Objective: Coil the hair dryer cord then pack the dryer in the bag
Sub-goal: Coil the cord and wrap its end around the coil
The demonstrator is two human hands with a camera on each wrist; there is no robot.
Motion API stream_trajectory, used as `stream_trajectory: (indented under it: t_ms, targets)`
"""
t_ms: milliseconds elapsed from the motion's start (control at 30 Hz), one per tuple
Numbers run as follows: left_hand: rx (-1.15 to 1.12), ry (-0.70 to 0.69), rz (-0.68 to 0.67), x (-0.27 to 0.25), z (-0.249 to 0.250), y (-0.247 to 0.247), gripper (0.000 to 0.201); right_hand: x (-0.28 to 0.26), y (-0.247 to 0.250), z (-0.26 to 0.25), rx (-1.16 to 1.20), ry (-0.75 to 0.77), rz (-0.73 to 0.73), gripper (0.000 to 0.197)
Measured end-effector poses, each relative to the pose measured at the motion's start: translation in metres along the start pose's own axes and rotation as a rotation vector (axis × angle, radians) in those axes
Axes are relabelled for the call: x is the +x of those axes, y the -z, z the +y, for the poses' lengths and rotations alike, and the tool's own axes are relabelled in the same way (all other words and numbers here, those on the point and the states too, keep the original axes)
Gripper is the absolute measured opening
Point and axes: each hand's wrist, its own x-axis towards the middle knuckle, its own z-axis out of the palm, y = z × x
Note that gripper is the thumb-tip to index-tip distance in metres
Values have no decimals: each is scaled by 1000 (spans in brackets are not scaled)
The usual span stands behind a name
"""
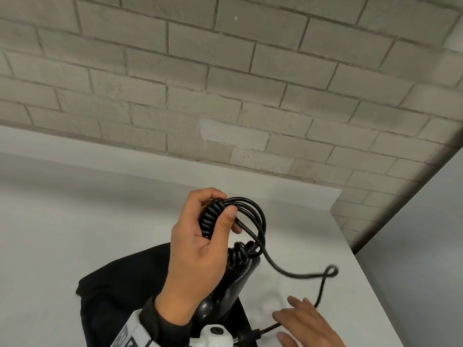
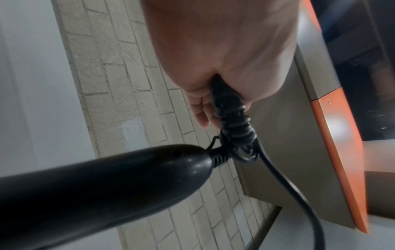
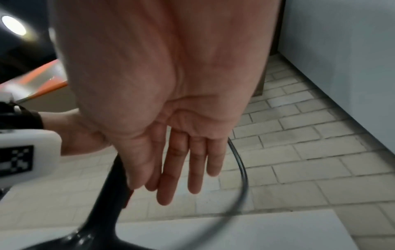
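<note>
My left hand (image 1: 213, 221) is raised over the white table and grips a bundle of the black hair dryer cord (image 1: 253, 214), both its curly part and several smooth loops. The black hair dryer (image 1: 233, 291) hangs below that hand by its cord, handle end up (image 2: 107, 182), over the black bag (image 1: 120, 291). A loose stretch of cord (image 1: 300, 274) trails right, forms a small loop and runs down behind my right hand (image 1: 303, 319). That hand is low at the right with fingers (image 3: 177, 169) straight, holding nothing. The cord (image 3: 241, 169) curves past it.
The white table (image 1: 75, 221) stands against a pale brick wall (image 1: 225, 83); its right edge (image 1: 360, 266) drops off beside a grey panel. An orange-edged board (image 2: 342, 152) shows in the left wrist view. A white wrist camera mount (image 1: 215, 334) sits at the bottom.
</note>
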Motion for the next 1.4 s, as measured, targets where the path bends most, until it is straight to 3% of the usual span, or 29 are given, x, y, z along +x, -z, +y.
stream_trajectory:
  t_ms: [67, 100, 133, 167, 233, 267, 300, 400, 467, 567, 667, 867, 1167, 1300, 1400]
  targets:
    - [0, 6, -6, -2, 1, -3, 15, 2, 22, -24, 92, -24, -105, 23]
    - [2, 7, -8, -3, 1, -4, 16, 9, 23, -34, 34, 7, -43, 20]
    - [8, 8, -11, -4, 2, -5, 16, 15, 22, -44, -44, 95, -29, 18]
    - [13, 10, -12, -5, 2, -6, 16, 23, 27, -52, -44, 87, -51, 22]
    - [23, 16, -16, -6, 3, -7, 15, 39, 38, -67, 94, -18, 322, 19]
    - [31, 16, -22, -7, 3, -8, 15, 39, 36, -72, 149, 2, 492, 8]
    - [39, 13, -30, -7, 4, -9, 16, 41, 29, -75, 217, -49, 584, 15]
    - [62, 0, -43, -9, 5, -11, 16, 45, 14, -75, 309, -189, 569, 55]
    - [78, -8, -48, -10, 5, -11, 16, 50, 15, -70, 273, -207, 485, 50]
    - [110, -13, -49, -11, 5, -11, 30, 52, 26, -60, 189, -145, 606, 26]
    - [165, -40, -61, -10, 5, -11, 40, 58, 49, -55, 122, -25, 701, 22]
    - [234, -93, -134, -10, 7, -5, 33, 77, 93, -41, -24, 146, 555, 15]
    - [210, -212, -252, -13, 13, -8, 37, 115, 118, -35, 132, 378, 399, 14]
    - [205, -216, -247, -16, 15, -11, 30, 128, 106, -36, 380, 321, 339, 7]
    - [182, -208, -213, -18, 15, -9, 29, 131, 91, -30, 627, 146, 292, 8]
